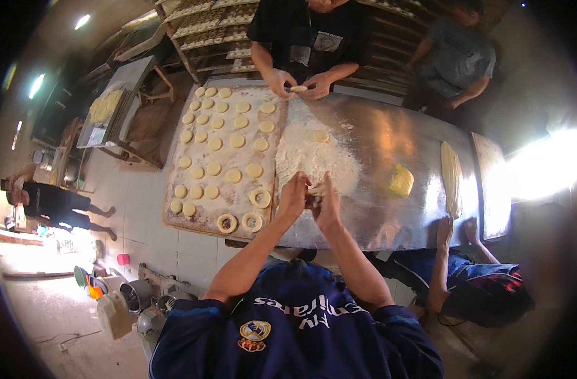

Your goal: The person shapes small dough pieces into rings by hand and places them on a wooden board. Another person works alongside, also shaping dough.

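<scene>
Over the floury part of the metal table, my left hand point(294, 193) is curled around what looks like a small pale piece of dough, mostly hidden by the fingers. Facing it, and close against it, is my right hand point(327, 203), its fingers smeared by motion. Just beyond them a small dough piece point(322, 136) rests in the scattered flour point(301, 148). To the left is a floured board point(173, 165) bearing rows of round dough discs point(237, 140). Dough rings point(252, 222) lie at its near right corner.
Across the table a person's hands point(298, 85) hold a small dough piece. Yellow dough point(401, 180) lies on the metal table point(370, 221) to the right. Another person's hands point(446, 230) are near a long dough strip point(452, 180). Racks of trays point(206, 28) stand behind.
</scene>
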The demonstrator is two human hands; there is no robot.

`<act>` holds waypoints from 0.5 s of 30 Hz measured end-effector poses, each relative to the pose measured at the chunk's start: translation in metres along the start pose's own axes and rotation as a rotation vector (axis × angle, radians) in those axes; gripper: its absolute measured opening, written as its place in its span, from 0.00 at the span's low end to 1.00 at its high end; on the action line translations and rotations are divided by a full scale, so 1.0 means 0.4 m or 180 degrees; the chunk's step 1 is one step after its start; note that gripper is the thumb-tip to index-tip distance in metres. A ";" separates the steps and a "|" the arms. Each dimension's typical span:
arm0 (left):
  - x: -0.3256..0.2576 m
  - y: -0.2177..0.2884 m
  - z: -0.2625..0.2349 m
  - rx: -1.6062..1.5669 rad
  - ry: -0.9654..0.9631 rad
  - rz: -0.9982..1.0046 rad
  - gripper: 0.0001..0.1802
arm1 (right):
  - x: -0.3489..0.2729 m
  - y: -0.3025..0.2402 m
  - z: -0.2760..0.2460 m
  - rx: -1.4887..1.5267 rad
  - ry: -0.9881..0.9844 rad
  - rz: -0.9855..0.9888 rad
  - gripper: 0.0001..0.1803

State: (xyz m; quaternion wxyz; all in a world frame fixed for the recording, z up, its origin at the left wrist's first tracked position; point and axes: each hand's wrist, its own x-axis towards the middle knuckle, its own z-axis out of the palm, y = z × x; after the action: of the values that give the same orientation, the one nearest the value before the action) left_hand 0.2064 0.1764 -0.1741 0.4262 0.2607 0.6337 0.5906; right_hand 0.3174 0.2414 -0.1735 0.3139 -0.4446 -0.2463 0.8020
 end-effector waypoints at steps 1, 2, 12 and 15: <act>0.000 0.005 -0.017 0.1159 0.0088 0.0466 0.16 | -0.026 0.032 0.014 -0.0238 -0.0356 0.0162 0.32; -0.005 0.009 -0.034 0.2321 0.0174 0.0922 0.18 | -0.034 0.052 0.033 -0.0206 -0.0164 0.0159 0.32; -0.148 -0.050 -0.331 0.1128 0.0650 0.0593 0.14 | -0.069 0.305 0.218 -0.1165 -0.0489 -0.0312 0.26; -0.210 -0.094 -0.481 -0.0531 0.0152 0.0066 0.14 | -0.063 0.372 0.272 -0.2294 -0.1216 -0.1123 0.21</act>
State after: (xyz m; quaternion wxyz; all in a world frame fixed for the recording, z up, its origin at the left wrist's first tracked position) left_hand 0.0917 -0.0012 -0.2028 0.4250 0.2168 0.5896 0.6517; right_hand 0.1909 0.1091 -0.2070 0.2198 -0.3206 -0.6358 0.6668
